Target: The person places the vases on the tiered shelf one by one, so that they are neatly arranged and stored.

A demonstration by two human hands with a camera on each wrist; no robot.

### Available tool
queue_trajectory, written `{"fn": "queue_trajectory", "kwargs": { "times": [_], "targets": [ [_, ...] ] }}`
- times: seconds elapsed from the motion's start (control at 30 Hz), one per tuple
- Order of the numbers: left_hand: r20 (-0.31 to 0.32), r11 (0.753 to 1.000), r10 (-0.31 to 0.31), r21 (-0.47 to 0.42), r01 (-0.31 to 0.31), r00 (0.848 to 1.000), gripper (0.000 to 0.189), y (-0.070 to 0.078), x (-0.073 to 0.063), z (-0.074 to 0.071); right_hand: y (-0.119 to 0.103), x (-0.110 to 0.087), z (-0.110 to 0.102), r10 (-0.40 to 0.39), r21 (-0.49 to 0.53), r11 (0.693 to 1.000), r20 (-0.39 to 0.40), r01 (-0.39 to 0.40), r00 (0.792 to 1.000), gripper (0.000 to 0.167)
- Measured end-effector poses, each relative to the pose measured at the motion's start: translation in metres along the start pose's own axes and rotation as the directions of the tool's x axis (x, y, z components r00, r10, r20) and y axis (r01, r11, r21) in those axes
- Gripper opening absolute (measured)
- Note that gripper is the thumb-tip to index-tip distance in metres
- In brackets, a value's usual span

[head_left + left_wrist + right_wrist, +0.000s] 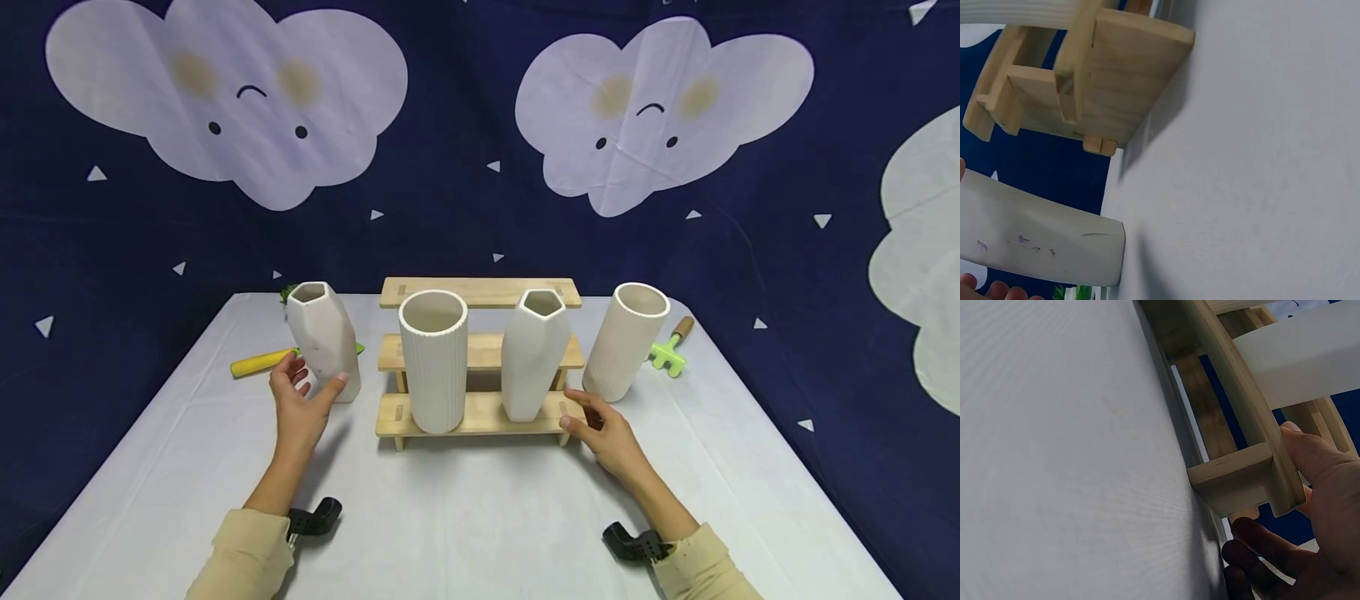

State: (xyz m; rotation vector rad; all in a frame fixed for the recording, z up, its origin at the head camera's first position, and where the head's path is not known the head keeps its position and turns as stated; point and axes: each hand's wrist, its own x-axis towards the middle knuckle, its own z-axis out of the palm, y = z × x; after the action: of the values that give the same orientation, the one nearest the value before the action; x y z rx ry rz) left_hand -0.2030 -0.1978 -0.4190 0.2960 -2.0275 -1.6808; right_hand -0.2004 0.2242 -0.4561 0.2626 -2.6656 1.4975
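On the left, a white faceted vase stands slightly tilted in view. Around its lower part is my left hand, thumb in front of the vase and fingers relaxed, with a gap showing beside them in the left wrist view. A tiered wooden shelf stands in the middle. Its bottom step bears a ribbed white cylinder vase and another white faceted vase. My right hand is at this step's right end, thumb against the board and other fingers loosely bent beside the end.
A second ribbed cylinder vase stands right of the shelf. Behind it lies a green hand rake with a wooden handle. A yellow-handled tool lies behind the left vase, with some greenery farther back. White cloth covers the table.
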Motion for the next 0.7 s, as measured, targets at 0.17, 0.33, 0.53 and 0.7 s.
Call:
{"fn": "queue_trajectory", "kwargs": {
  "times": [0.17,0.33,0.53,0.7],
  "targets": [
    [0.036,0.999,-0.009,0.039,0.008,0.999,0.085,-0.006,0.008,0.002,0.000,0.000,0.000,0.010,-0.011,1.000,-0.003,-0.010,1.000,0.047],
    [0.057,0.997,-0.031,0.068,0.027,0.998,0.086,-0.009,0.012,0.006,-0.012,-0.004,-0.002,0.000,-0.004,1.000,-0.001,0.000,1.000,0.046],
    [0.067,0.997,-0.043,0.067,0.038,0.997,0.086,-0.014,0.016,0.012,-0.013,-0.004,-0.001,0.000,-0.012,1.000,0.001,0.000,1.000,0.047],
    [0.070,0.996,-0.056,0.071,0.051,0.996,0.087,-0.018,0.020,0.015,0.000,0.000,0.000,0.002,-0.011,1.000,-0.008,-0.002,1.000,0.048]
  ]
}}
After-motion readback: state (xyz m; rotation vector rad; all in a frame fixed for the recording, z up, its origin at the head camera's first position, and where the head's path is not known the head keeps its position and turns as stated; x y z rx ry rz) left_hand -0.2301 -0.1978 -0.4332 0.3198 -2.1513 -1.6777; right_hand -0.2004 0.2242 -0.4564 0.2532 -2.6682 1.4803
